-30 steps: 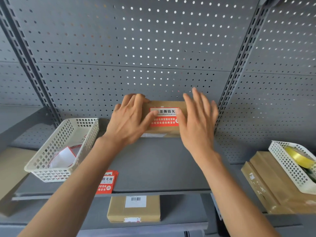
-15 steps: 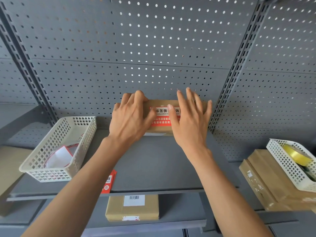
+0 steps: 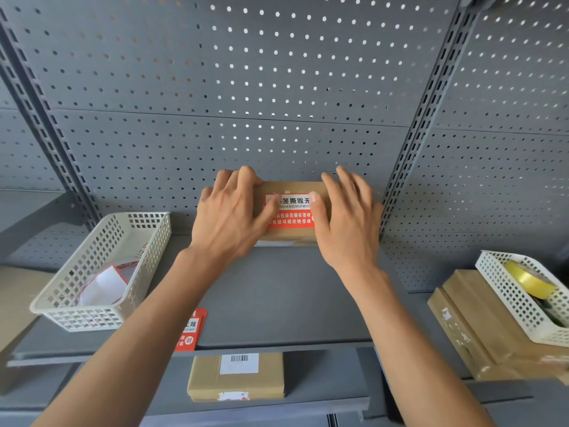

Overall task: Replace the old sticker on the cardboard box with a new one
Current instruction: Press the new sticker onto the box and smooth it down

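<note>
From the head camera, a box [image 3: 292, 188] stood at the back of a grey shelf [image 3: 277, 297], against the pegboard [image 3: 246, 87]. On its front face sat a red sticker [image 3: 291, 215] with white Chinese print. Both hands were laid on that face. The left hand [image 3: 229, 215] covered the box's left part, its fingers curled over the top left edge and its thumb stretched across the sticker's left end. The right hand [image 3: 346, 220] lay flat on the right part, fingers straight and spread upward, thumb pressing the sticker's right end. Neither hand pinched anything; the two thumbs were near each other with the sticker's middle showing between them.

Left on the same shelf stood a white basket [image 3: 144, 241] with red-edged paper scraps [image 3: 103, 286] inside. At the shelf's front edge, partly hidden by the left forearm, lay a few spare stickers [image 3: 189, 331]. On the shelf below lay a parcel [image 3: 235, 377] with a barcode label [image 3: 239, 363] on top. To the right, on a lower shelf, sat stacked cartons [image 3: 480, 328] bearing a second basket [image 3: 523, 306] that held a yellow tape roll [image 3: 529, 280].
</note>
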Demonstrator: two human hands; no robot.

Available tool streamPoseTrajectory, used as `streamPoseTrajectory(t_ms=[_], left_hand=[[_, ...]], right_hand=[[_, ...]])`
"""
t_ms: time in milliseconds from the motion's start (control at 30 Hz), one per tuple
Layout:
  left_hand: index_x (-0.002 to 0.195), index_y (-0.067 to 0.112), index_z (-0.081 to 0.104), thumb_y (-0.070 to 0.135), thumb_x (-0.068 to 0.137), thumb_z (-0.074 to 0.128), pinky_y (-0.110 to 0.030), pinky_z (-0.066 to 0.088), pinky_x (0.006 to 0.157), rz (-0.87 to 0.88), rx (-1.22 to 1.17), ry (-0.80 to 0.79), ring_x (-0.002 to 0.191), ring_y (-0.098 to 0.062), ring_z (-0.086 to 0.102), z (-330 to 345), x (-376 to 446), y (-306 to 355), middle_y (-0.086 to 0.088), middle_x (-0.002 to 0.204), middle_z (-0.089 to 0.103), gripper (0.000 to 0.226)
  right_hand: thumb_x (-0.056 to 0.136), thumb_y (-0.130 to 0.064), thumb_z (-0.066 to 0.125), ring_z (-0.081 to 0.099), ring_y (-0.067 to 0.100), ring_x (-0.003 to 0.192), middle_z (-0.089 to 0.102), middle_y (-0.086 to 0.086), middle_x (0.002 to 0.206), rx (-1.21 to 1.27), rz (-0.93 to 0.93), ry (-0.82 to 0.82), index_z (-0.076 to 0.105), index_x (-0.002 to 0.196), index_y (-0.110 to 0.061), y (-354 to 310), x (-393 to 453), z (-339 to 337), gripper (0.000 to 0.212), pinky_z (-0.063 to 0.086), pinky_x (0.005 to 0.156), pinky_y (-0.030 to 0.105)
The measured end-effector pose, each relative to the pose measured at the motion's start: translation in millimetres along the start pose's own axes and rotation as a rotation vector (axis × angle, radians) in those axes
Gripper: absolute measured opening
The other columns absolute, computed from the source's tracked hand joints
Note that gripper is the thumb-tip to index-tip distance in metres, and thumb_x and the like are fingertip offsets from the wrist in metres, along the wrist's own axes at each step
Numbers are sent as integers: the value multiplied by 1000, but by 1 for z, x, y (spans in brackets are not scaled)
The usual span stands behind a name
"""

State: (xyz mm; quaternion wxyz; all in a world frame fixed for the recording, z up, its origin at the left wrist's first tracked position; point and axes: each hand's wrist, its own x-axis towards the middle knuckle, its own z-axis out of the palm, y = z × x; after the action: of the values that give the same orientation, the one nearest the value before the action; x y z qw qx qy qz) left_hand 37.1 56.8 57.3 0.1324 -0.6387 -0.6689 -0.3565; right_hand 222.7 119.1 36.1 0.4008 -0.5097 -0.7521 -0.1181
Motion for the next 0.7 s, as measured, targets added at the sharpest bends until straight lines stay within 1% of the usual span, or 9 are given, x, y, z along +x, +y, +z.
streamPoseTrajectory(t_ms=[133, 233, 333, 367, 433, 533, 600, 700], left_hand=[[103, 16, 47, 66, 91, 43, -43, 45, 79, 0, 14, -1, 105, -28, 54, 0, 1, 1, 1, 101, 64, 52], [103, 14, 49, 67, 89, 43, -44, 47, 79, -1, 3, 22, 102, -30, 55, -1, 1, 2, -1, 97, 62, 55], [101, 14, 49, 65, 89, 46, -44, 46, 78, 3, 9, 21, 100, -30, 56, -1, 1, 3, -1, 95, 62, 53], [101, 14, 49, 63, 89, 48, -44, 46, 78, 3, 9, 19, 100, -30, 55, -1, 2, 3, -1, 96, 63, 50], [102, 15, 48, 51, 94, 52, -43, 44, 78, -2, -1, 12, 102, -29, 54, -1, 2, 1, -1, 100, 64, 37], [101, 15, 47, 33, 101, 46, -44, 46, 74, 25, -14, 30, 97, -30, 53, 0, 0, -2, -2, 97, 64, 19], [102, 14, 48, 29, 102, 40, -46, 48, 70, 44, -12, 49, 93, -30, 53, 0, -1, -2, -1, 94, 62, 17], [103, 13, 49, 28, 102, 35, -47, 47, 69, 49, -15, 58, 92, -30, 54, -1, -1, -2, -2, 93, 61, 21]], right_hand=[[102, -56, 31, 45, 29, 136, 58, 1, 141, -25, -16, 21, 59, 134, -19, 0, 1, 1, 56, 41, 98, 50], [100, -60, 32, 47, 30, 131, 60, 1, 132, -49, -13, 26, 60, 129, -20, -1, 1, 0, 57, 39, 95, 48], [99, -60, 34, 49, 30, 128, 61, 1, 129, -64, -3, 29, 60, 127, -20, -1, 2, 1, 55, 39, 93, 48], [100, -59, 35, 49, 29, 128, 61, 1, 129, -62, 0, 31, 61, 127, -21, 0, 3, 1, 54, 39, 93, 48], [101, -53, 37, 49, 29, 127, 62, 0, 128, -43, 4, 40, 62, 126, -20, 1, 3, 2, 47, 40, 93, 48], [105, -39, 37, 50, 28, 126, 62, 0, 129, 3, 1, 56, 62, 125, -19, 3, 1, 3, 38, 43, 90, 49], [105, -33, 35, 49, 27, 127, 62, 0, 131, 18, -14, 53, 61, 127, -19, 6, 0, 4, 37, 43, 91, 49], [104, -30, 34, 48, 26, 129, 61, -1, 133, 37, -22, 42, 60, 129, -19, 7, 1, 2, 38, 43, 93, 49]])
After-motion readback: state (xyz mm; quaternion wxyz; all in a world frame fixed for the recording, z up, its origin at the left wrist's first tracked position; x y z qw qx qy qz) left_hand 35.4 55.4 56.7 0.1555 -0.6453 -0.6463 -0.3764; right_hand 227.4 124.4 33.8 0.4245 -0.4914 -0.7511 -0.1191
